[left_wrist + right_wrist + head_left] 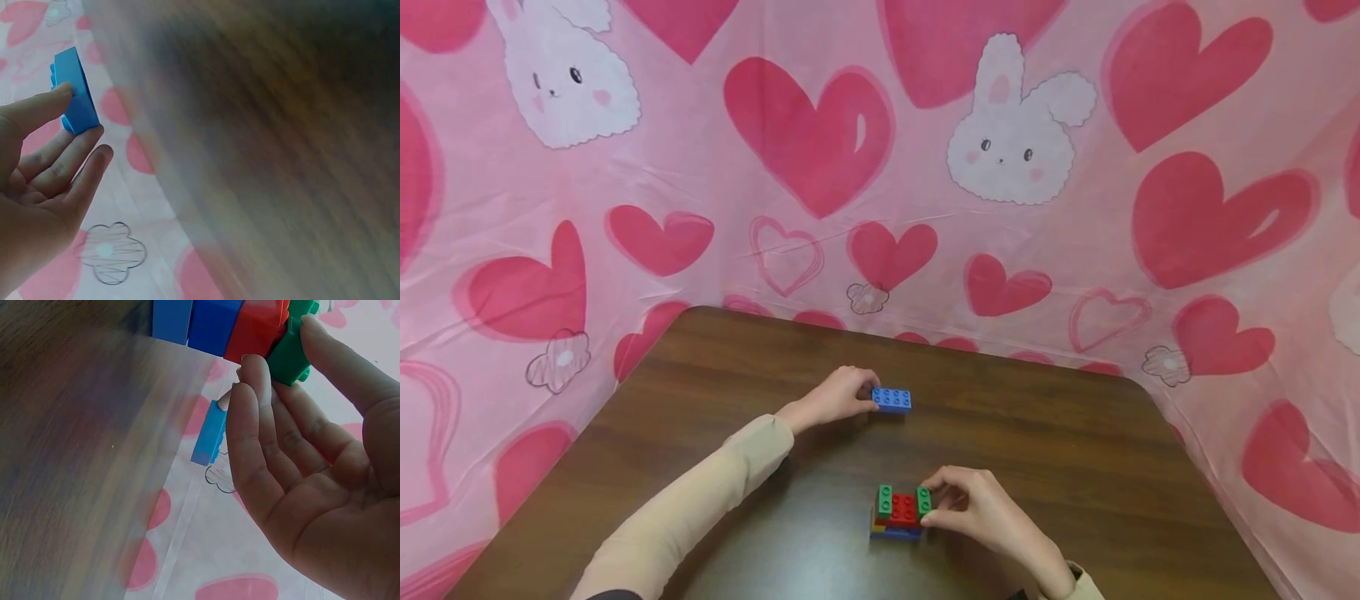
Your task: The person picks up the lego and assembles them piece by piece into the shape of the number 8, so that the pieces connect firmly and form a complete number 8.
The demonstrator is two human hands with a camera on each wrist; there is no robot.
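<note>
Toward the back of the table, my left hand (pixel 835 397) pinches one end of a blue toy building brick (pixel 891 402), studs up. In the left wrist view the thumb and fingertips press on this brick (pixel 80 107). Nearer to me stands a small stack of bricks: blue (pixel 904 535) at the bottom, a bit of yellow (pixel 878 527) on its left, and red (pixel 904 508) above. Two green bricks stand at the stack's top, one at the left end (pixel 885 502), one at the right end (pixel 923 502). My right hand (pixel 981 508) pinches the right green brick, which sits against the red one.
The dark wooden table (pixel 1052 433) has rounded back corners. Behind and beside it hangs a pink cloth (pixel 925 275) printed with hearts and rabbits. The stack lies in front of and slightly right of my left hand, close to the right hand.
</note>
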